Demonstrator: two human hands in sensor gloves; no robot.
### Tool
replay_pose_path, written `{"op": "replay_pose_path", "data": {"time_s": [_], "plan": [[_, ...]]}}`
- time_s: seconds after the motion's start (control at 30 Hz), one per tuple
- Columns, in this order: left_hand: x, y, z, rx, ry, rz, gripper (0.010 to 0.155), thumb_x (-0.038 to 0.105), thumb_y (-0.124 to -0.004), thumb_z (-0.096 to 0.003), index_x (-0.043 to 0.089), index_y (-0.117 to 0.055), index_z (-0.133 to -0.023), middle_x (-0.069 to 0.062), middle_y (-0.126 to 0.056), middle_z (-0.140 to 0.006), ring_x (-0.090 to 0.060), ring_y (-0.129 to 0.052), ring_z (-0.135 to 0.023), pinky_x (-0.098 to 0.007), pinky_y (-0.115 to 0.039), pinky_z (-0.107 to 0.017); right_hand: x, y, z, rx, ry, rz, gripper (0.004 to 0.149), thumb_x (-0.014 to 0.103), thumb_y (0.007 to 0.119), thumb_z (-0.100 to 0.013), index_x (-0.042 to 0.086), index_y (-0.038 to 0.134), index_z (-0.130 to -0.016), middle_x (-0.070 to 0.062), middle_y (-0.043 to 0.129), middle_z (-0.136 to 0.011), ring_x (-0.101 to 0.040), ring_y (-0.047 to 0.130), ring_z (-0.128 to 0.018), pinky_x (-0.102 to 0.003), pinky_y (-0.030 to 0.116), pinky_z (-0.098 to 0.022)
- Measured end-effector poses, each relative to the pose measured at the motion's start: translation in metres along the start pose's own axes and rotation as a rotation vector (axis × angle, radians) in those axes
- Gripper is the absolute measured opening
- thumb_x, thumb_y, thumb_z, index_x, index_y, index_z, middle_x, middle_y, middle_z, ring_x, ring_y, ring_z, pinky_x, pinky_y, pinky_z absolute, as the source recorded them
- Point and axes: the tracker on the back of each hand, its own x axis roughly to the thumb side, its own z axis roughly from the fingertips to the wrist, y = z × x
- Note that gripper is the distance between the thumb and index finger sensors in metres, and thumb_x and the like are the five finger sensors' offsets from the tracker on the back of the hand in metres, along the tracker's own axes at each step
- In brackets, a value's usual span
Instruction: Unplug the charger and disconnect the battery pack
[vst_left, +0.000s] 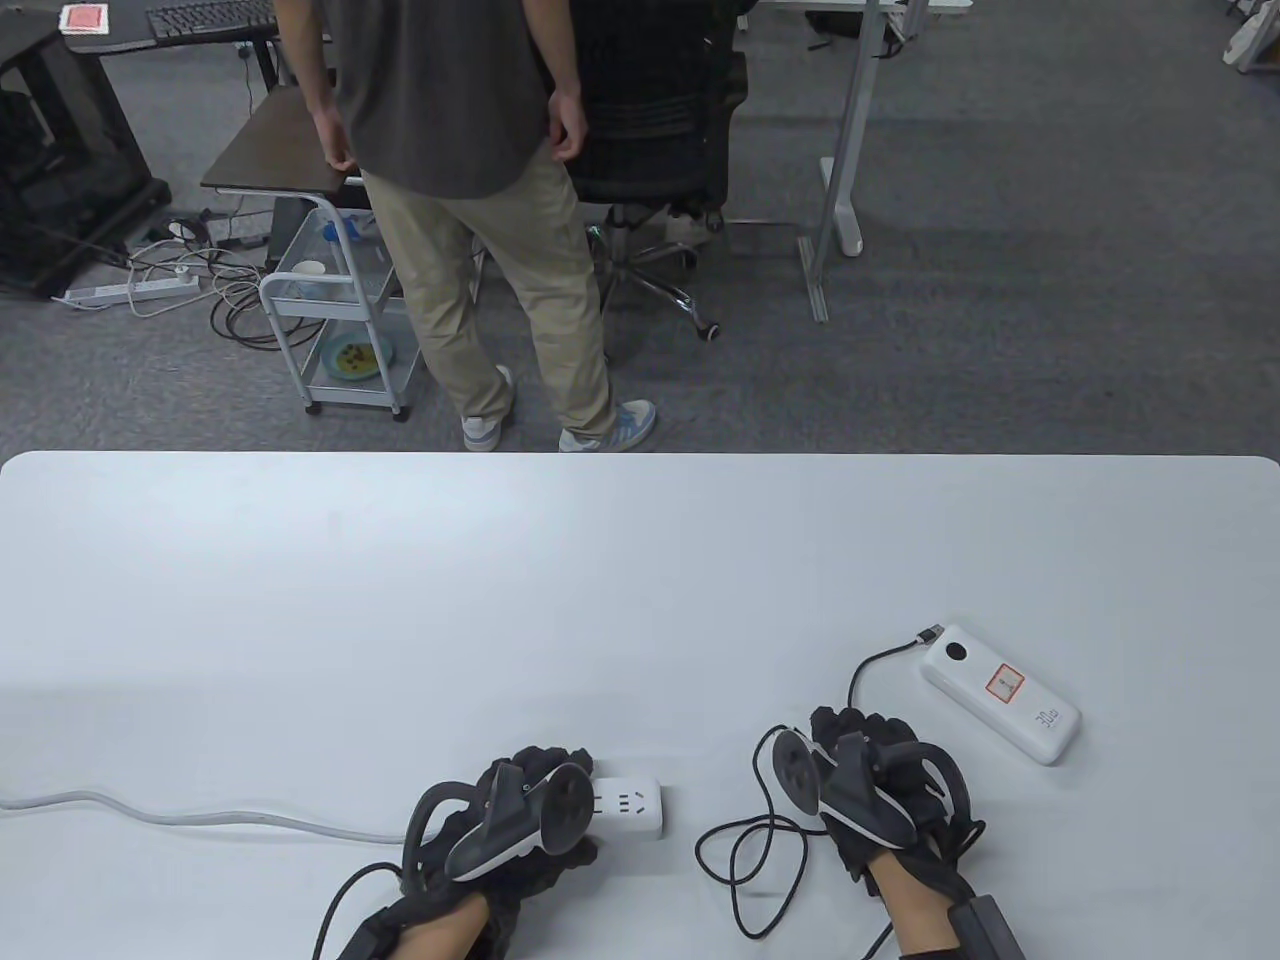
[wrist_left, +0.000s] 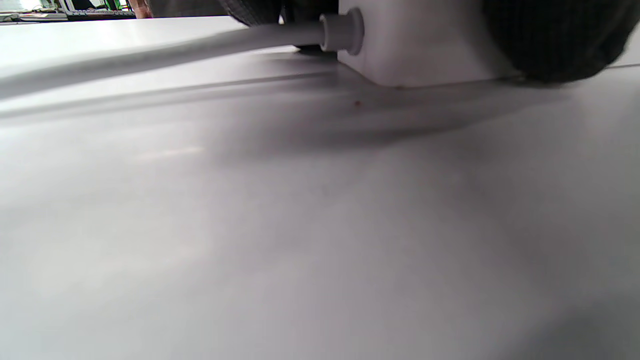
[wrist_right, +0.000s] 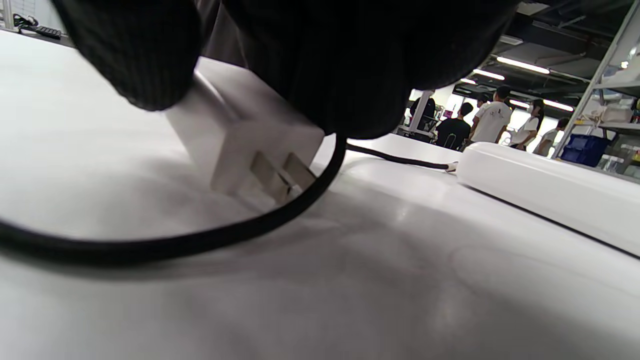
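A white power strip lies near the table's front edge, its sockets showing no plug. My left hand grips its left end; in the left wrist view dark gloved fingers lie on the strip's body. My right hand holds the white charger low over the table, its two metal prongs bare. A black cable loops from the charger to the white battery pack, where its plug sits in the pack's far end.
The strip's grey cord runs left off the table. The cable loops lie between my hands. A person stands beyond the table's far edge, beside a cart and an office chair.
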Motion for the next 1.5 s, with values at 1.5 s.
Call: {"op": "replay_pose_path", "data": {"time_s": [1.5], "plan": [[-0.054, 0.054, 0.063, 0.403, 0.072, -0.074, 0.096, 0.083, -0.057, -0.0350, 0.035, -0.050, -0.118, 0.006, -0.057, -0.125, -0.025, -0.063, -0.120, -0.050, -0.054, -0.088, 0.032, -0.065, 0.056, -0.371, -0.122, -0.131, 0.072, 0.057, 0.060, -0.047, 0.018, 0.058, -0.107, -0.015, 0.068, -0.108, -0.035, 0.080, -0.088, -0.058, 0.062, -0.067]]}}
